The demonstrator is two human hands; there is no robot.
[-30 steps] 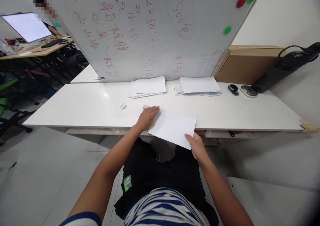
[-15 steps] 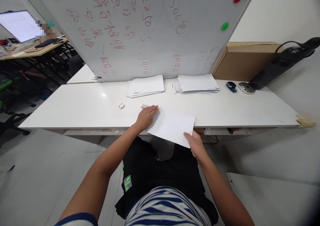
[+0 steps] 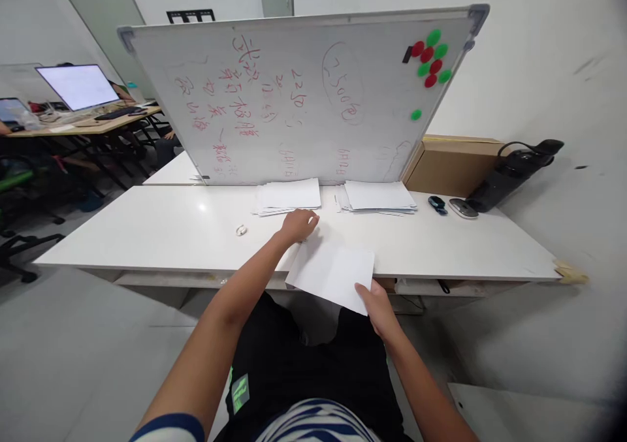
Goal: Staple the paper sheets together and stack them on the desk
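Some white paper (image 3: 330, 271) straddling front edge of desk (image 3: 450, 249), gripped by right hand (image 3: 379, 306); left hand (image 3: 298, 224) curled over desk, any hold indiscernible; risk of paper sliding off desk through loosened right-hand grip

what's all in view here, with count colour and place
desk: 1, white, across the middle
whiteboard: 1, white, desk's back
magnets: 9, green and red, whiteboard's right side
paper stacks: 2, white, before the whiteboard
held paper: sheets uncountable, white, desk's front edge
ring-like item: 1, white, left of held paper
box: 1, brown, right of whiteboard
bottle: 1, black, leaning, right
mouse: 1, grey, beside bottle
small gadget: 1, dark, left of mouse
screens: 2, lit, left background
left hand: 1, bare, by held paper's far edge
right hand: 1, bare, holding paper's right corner
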